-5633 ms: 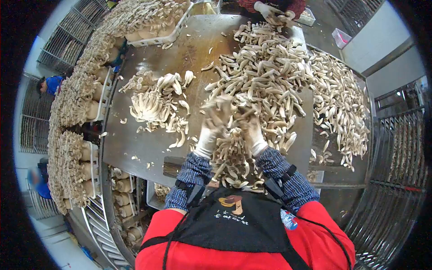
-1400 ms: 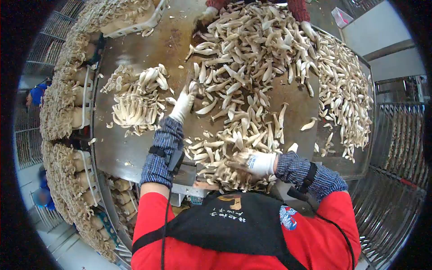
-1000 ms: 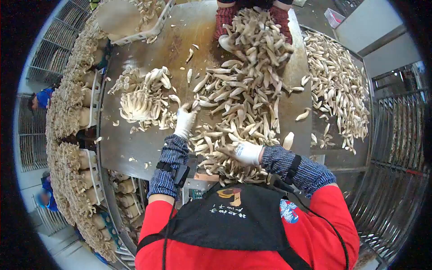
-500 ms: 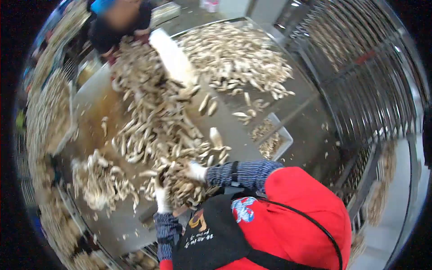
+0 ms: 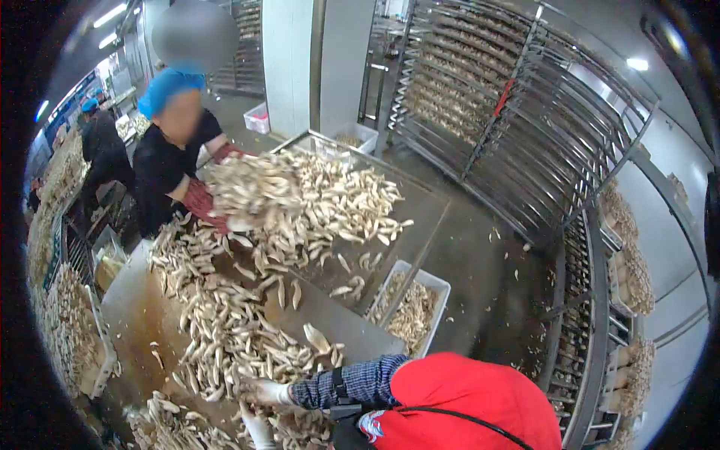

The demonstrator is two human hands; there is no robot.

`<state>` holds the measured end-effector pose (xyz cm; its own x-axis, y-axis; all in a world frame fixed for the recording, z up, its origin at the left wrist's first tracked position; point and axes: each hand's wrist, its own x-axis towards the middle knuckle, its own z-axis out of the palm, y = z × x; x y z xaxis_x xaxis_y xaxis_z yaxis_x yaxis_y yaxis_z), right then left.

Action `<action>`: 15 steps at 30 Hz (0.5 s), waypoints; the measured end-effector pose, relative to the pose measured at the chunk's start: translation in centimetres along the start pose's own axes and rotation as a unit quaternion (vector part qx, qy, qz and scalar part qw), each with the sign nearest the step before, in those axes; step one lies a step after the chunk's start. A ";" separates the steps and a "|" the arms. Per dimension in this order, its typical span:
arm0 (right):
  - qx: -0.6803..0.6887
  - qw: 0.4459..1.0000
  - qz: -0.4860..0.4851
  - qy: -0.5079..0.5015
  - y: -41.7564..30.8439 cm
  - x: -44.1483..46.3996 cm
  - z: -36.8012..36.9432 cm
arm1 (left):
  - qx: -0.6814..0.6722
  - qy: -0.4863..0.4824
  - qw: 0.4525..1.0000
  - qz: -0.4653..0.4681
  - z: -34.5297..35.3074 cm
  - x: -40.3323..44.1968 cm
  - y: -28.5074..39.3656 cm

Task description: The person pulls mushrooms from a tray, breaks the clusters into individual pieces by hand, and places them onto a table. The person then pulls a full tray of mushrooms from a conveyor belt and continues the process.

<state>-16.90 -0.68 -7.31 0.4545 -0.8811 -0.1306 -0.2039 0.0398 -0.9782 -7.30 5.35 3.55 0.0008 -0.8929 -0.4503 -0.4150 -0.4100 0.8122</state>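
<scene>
My right hand (image 5: 265, 391), in a white glove with a striped sleeve, curls over the near end of a long heap of pale brown mushrooms (image 5: 232, 330). Close below it, my left hand (image 5: 257, 429), also white-gloved, reaches up from the bottom edge. A bunch of mushrooms (image 5: 296, 427) lies between the two hands, and the fingertips blend into it. Across the metal table (image 5: 127, 330), a co-worker's red-gloved hands (image 5: 204, 204) hold a big load of mushrooms (image 5: 255, 187) against the far heap (image 5: 345, 195).
A white bin (image 5: 439, 289) of small pieces stands beyond the table's right edge. Tall metal racks (image 5: 517, 142) loaded with trays rise at the back right. More mushroom trays (image 5: 71, 330) line the left side. Another pile (image 5: 172, 427) lies at lower left.
My view has tilted up, so my hands sit lower in it. The co-worker's load of mushrooms has moved right onto the far heap. The white board between the heaps no longer shows.
</scene>
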 end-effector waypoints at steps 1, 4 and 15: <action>-0.253 0.962 -0.070 -0.076 0.6 1.0 -0.7 | -0.038 -0.002 0.998 0.046 -0.4 1.4 -1.9; -0.217 0.969 -0.034 -0.116 4.7 2.9 0.8 | -0.223 -0.040 0.967 0.117 -0.5 5.7 -7.8; -0.035 0.997 0.006 -0.069 -3.6 -1.0 -3.3 | -0.347 0.042 0.934 0.072 0.5 6.0 -9.3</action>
<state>-19.46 -1.50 -3.17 0.5661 -0.8070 -0.1680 -0.2676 0.0129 -0.9634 -3.87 3.90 -6.83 0.0744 -0.9478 -0.3100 0.2741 -0.2795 0.9202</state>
